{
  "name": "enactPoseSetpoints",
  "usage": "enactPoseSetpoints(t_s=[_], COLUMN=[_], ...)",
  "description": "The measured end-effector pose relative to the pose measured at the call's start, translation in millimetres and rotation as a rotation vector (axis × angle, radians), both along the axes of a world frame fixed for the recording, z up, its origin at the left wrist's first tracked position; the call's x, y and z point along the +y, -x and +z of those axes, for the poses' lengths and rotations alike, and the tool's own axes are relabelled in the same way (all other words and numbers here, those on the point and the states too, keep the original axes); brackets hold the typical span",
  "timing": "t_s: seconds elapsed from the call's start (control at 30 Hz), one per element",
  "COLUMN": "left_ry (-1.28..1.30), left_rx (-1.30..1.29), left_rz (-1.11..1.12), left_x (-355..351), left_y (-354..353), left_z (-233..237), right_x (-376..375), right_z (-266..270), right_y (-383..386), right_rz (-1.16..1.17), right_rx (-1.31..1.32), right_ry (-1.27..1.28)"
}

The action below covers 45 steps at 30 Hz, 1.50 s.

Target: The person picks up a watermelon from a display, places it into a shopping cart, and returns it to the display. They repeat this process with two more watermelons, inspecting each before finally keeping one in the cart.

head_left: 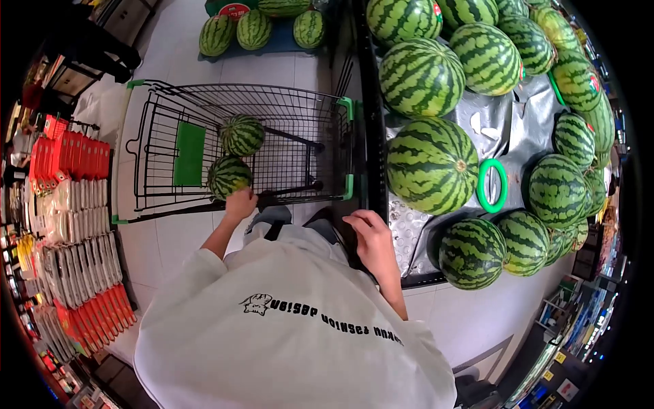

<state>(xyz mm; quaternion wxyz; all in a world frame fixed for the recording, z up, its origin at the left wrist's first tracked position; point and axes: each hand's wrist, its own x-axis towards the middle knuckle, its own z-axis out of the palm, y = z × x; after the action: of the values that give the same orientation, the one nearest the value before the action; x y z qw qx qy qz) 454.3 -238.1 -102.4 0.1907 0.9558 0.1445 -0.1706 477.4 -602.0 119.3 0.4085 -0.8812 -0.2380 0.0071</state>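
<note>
A black wire shopping cart (310, 95) with green corners stands in front of me. Inside lie two striped watermelons, one (243, 135) farther off and one (229, 176) close to my left hand. My left hand (240, 204) is closed over the near rim of the cart, its fingertips hidden. Loosely bent and with nothing in it, my right hand (371, 230) hovers beside the display bin (371, 170). Closest to it on the bin is a big watermelon (432, 165).
More watermelons (475, 253) sit around the bin, with a green ring (492, 185) on its silver lining. Beyond the cart, several watermelons (254, 30) rest on a low blue platform. Packaged goods (75, 273) line a shelf at left. A person's dark legs (102, 44) show at upper left.
</note>
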Motion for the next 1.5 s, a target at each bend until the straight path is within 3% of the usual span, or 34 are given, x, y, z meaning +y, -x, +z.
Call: enactPoseSetpoints(t_s=[0.07,0.17,0.2,0.27,0.33,0.37,0.4,0.57,0.67,0.83,0.93,1.03,1.17,1.3,1.47,1.5], left_ry=[-0.265,-0.121,-0.202,-0.078,-0.071,-0.055,-0.043,0.151,0.26,0.376,0.373,0.499,0.49,0.468,0.325,0.181], left_rx=[-0.233,-0.07,-0.048,-0.077,-0.105,-0.113,-0.119,0.1,0.046,0.304,0.301,0.122,-0.344,-0.356,-0.225,-0.229], left_rz=[-0.052,0.157,0.154,0.114,0.116,0.111,0.107,0.029,-0.013,0.273,0.353,0.274,-0.047,0.093,0.228,0.224], left_x=[37,55,49,47,48,50,53,69,81,85,82,85,95,117,184,187], left_y=[19,29,26,23,22,23,23,17,22,1,-5,-6,-6,-34,-117,-131], left_z=[-15,-5,6,4,-3,-4,-5,3,-10,-1,-17,-27,-24,-43,-112,-120], right_x=[14,46,58,85,107,120,127,164,164,170,178,188,191,185,193,191], right_z=[-5,-34,-60,-152,-210,-215,-236,-244,-254,-251,-235,-221,-229,-238,-224,-228], right_y=[-6,-18,-23,-26,-20,-14,-8,3,-3,-10,-13,-23,-33,-46,-56,-56], right_rz=[-0.014,-0.062,-0.085,-0.147,-0.008,0.006,-0.02,-0.243,-0.244,-0.255,-0.245,-0.125,0.023,0.079,0.082,0.087], right_rx=[0.062,0.173,0.261,0.45,0.2,0.382,0.411,0.339,0.429,0.534,0.542,0.383,0.275,0.434,0.585,0.597], right_ry=[0.013,-0.046,-0.108,-0.286,0.118,0.379,0.434,0.654,0.717,0.804,0.878,1.039,1.025,0.984,0.944,0.936])
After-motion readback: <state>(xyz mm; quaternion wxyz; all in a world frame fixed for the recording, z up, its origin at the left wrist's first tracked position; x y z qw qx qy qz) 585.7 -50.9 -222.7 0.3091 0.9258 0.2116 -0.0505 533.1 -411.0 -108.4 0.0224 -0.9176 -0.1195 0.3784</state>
